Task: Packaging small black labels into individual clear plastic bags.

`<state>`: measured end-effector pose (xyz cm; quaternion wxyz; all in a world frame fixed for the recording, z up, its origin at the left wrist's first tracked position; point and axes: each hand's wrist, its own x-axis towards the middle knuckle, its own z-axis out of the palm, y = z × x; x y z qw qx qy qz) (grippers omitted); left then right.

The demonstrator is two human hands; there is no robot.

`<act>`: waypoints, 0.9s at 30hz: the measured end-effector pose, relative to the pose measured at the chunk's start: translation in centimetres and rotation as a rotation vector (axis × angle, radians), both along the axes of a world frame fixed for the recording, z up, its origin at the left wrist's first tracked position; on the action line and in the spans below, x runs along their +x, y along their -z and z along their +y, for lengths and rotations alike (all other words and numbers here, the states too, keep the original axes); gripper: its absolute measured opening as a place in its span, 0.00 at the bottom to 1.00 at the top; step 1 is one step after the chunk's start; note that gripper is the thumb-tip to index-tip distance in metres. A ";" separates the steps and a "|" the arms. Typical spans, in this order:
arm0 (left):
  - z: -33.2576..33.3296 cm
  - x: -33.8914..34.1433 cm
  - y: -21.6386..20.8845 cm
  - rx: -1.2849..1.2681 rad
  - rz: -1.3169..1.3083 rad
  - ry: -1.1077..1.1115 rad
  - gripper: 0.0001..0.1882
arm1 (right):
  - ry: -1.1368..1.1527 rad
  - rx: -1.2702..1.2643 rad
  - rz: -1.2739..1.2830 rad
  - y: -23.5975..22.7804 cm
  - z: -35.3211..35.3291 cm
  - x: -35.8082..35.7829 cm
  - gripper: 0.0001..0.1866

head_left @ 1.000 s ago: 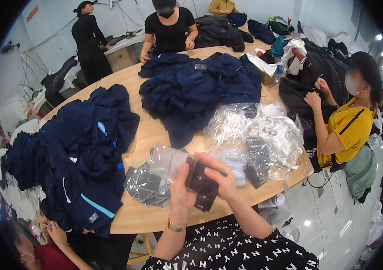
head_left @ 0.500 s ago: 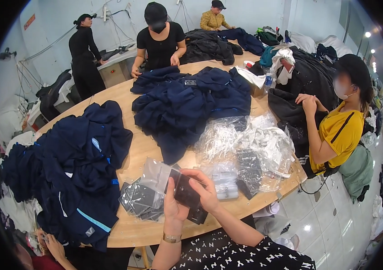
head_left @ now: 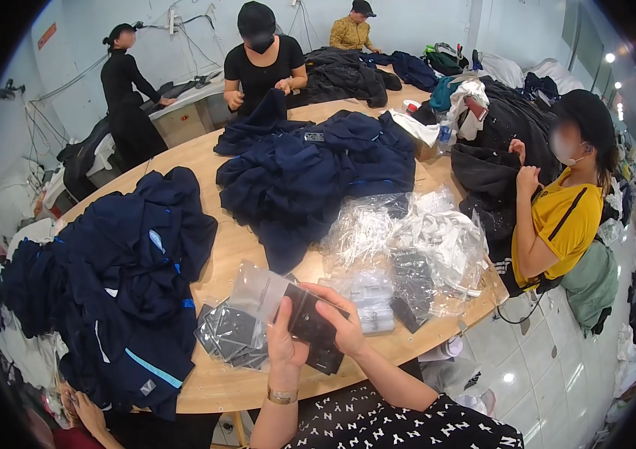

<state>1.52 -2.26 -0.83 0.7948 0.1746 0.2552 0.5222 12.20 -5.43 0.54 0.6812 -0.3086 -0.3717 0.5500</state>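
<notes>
Near the front edge of the table, both my hands hold a small black card [head_left: 309,313] with a light mark on it. My left hand [head_left: 286,346] grips its left side, thumb up along the face. My right hand [head_left: 342,323] pinches the upper right part between thumb and fingers. A clear plastic bag [head_left: 257,293] sticks out at the upper left, against the card; whether the card lies partly inside it I cannot tell. Below my hands more black cards [head_left: 327,361] show. Just left of my left hand lies a pile of bagged black cards [head_left: 230,335].
Navy garments are heaped at the left [head_left: 131,277] and centre [head_left: 288,194]. Clear plastic bags [head_left: 438,239] with white and dark contents lie at the right. A person in yellow [head_left: 565,217] handles dark cloth; a person in black [head_left: 262,71] stands across the wooden table [head_left: 213,393].
My hands stay almost in place, with only a slight shift of the card and bag. The person across the table has raised some navy cloth, and the person in yellow has raised a hand.
</notes>
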 end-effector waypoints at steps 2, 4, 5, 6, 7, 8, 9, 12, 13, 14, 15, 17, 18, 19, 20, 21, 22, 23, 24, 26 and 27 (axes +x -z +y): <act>-0.7 0.7 -0.4 0.011 0.002 -0.048 0.13 | -0.021 0.045 -0.034 0.0 -0.2 -0.2 0.20; -1.1 1.2 -0.7 0.018 0.008 -0.096 0.14 | 0.054 0.019 -0.031 0.2 -0.5 -1.0 0.18; -1.1 1.4 -0.8 0.047 0.078 -0.116 0.14 | 0.054 -0.001 0.002 0.7 -0.6 -1.2 0.16; -1.1 1.4 -0.9 0.075 0.150 -0.137 0.14 | 0.051 -0.009 0.005 0.8 -0.5 -1.4 0.16; -0.8 1.4 -0.5 0.056 0.166 -0.137 0.14 | 0.083 -0.056 0.015 0.8 -0.4 -1.6 0.15; -0.5 1.1 -0.3 0.044 0.171 -0.147 0.14 | 0.114 -0.104 0.026 0.8 -0.3 -1.7 0.13; -0.1 0.8 -0.3 0.068 0.188 -0.129 0.15 | 0.105 -0.143 0.034 0.7 0.0 -1.7 0.12; 0.3 0.3 -0.9 0.101 0.106 -0.084 0.14 | 0.054 -0.220 -0.067 0.8 0.3 -0.5 0.17; 0.5 -0.1 -0.5 0.113 0.121 -0.095 0.13 | -0.015 -0.173 -0.087 0.3 0.3 -0.1 0.19; 0.7 0.0 0.1 0.125 0.131 -0.095 0.12 | -0.074 -0.126 -0.108 0.2 0.4 0.5 0.20; 0.3 0.3 0.3 0.100 0.137 -0.112 0.11 | -0.085 -0.085 -0.121 0.7 0.2 0.6 0.23; -0.4 1.9 0.0 0.095 0.090 -0.152 0.11 | -0.079 -0.043 0.143 -0.3 0.0 0.2 0.23; -0.8 2.4 -0.1 0.084 0.111 -0.198 0.11 | -0.073 -0.025 0.271 -0.7 -0.1 -0.3 0.23; -1.0 2.5 0.2 0.104 0.107 -0.171 0.11 | 0.031 0.000 0.207 -1.2 -0.2 -1.0 0.22; -1.1 2.5 0.3 0.127 0.102 -0.143 0.11 | 0.023 -0.004 0.207 -0.9 -0.1 -1.2 0.22; -1.3 2.4 0.3 0.124 0.102 -0.150 0.11 | 0.056 -0.017 0.171 -0.4 0.0 -1.2 0.22; -1.3 2.4 0.1 0.103 0.111 -0.123 0.11 | 0.092 -0.027 0.133 0.1 0.2 -1.1 0.22; -1.3 2.4 0.0 0.083 0.118 -0.094 0.11 | 0.093 -0.037 0.126 0.3 0.3 -1.0 0.21; -1.3 2.4 0.0 0.084 0.115 -0.098 0.11 | 0.089 -0.036 0.122 0.2 0.4 -0.9 0.21; -1.5 2.3 0.1 0.109 0.157 -0.041 0.10 | 0.104 -0.127 0.144 -0.2 0.1 -0.8 0.23; -1.3 2.1 0.1 0.107 0.156 -0.044 0.10 | 0.101 -0.129 0.142 -0.1 0.2 -0.6 0.23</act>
